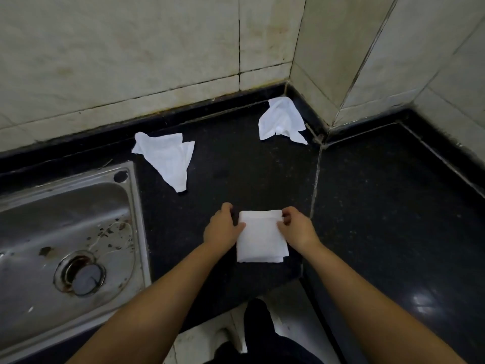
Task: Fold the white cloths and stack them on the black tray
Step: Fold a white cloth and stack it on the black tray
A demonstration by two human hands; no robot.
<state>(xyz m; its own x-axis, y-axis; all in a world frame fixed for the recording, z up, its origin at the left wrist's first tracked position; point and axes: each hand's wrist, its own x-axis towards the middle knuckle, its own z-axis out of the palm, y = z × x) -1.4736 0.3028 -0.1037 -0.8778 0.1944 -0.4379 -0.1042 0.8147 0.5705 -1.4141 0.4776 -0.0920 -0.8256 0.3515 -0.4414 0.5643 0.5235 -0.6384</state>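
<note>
Both hands pinch the far edge of a folded white cloth (261,236), one at each far corner: the left hand (223,227) closes thumb and fingers on the left corner, the right hand (295,228) on the right corner. The cloth lies flat on the black counter (380,206), near the front edge and about midway between the sink and the counter seam. It is already a compact rectangle, with layered edges showing at its near right corner. Holding the two far corners keeps the layers square, and it seems suited either to making one more fold toward the person or to lifting the piece without letting it open.

Two more white cloths lie unfolded farther back. A crumpled cloth (166,158) sits far left, just beyond the sink's far right corner. Another crumpled cloth (282,120) lies far right, close against the black upstand where the tiled wall (131,61) turns a corner. They are well apart from each other and from the hands, probably left there to be taken in turn.

A steel sink (78,232), stained around its drain, fills the near left. No black tray is in view, so where the stack will go cannot be told.
</note>
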